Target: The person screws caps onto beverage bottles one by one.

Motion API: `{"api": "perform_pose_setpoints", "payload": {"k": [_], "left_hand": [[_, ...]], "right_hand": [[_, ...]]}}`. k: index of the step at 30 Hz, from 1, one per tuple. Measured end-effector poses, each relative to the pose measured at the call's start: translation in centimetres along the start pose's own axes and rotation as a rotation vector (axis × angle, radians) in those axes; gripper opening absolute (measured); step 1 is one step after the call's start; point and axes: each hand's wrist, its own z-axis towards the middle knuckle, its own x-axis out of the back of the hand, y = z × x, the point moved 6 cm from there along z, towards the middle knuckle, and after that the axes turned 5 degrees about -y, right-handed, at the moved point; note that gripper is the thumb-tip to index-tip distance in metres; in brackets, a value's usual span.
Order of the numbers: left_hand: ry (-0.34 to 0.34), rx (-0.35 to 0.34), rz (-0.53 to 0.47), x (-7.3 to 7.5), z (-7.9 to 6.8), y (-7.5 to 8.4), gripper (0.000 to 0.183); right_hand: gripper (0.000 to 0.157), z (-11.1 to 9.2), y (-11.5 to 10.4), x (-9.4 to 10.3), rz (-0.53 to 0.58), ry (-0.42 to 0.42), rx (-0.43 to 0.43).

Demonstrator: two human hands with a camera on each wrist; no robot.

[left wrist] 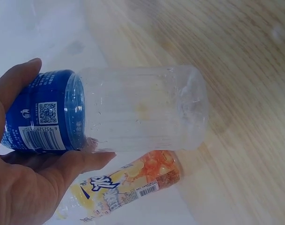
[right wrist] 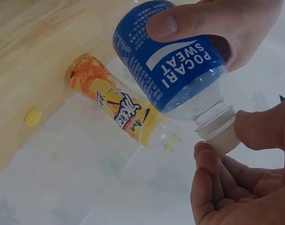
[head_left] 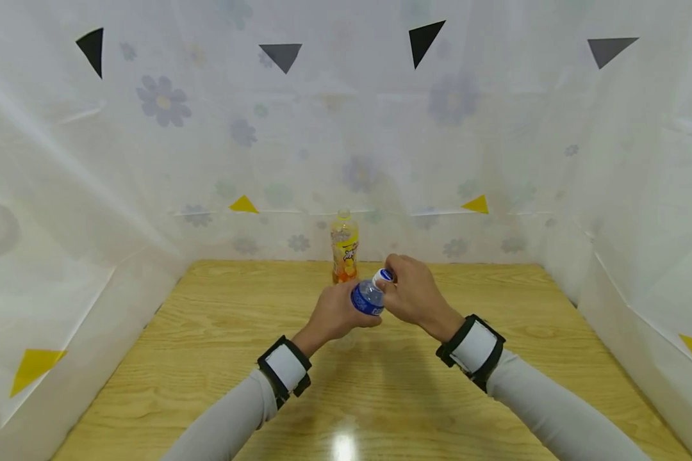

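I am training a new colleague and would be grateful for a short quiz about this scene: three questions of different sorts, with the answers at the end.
1. True or false: the left hand grips the orange-and-yellow bottle.
2. Fill in the gap: the right hand pinches the ____ of the blue-labelled bottle.
3. Which view shows the yellow cap lying on the table? A) head; B) left wrist; C) right wrist.

Key:
1. False; it grips the blue-labelled bottle, while the orange-and-yellow bottle stands upright on the table.
2. white cap.
3. C.
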Motion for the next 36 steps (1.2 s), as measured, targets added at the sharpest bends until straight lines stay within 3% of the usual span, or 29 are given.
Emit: {"api": "perform_pose_setpoints", "payload": {"k": [10,17,21,36], "left_hand": [[-0.012,0.013,0.001,0.0,0.0,-0.1,0.062],[-0.012,0.033,-0.006,-0.1,0.0,-0.3,0.064],[-0.013,0.027,-0.001,-0.2,0.0,-0.2,0.064],[-0.014,0.005,0.000,-0.2,0.2,0.0,0.063]], "right_hand": [[0.015,-0.1,0.0,0.1,0.000,-0.059,-0.034],[0.039,-0.4,-0.9,0.3,-0.062,-0.103,-0.021],[0.032,-0.4,-1.3,0.3,-0.053,-0.113,0.012],[0.020,-0.6,-0.5,0.1,-0.016,0.013,0.063]]}}
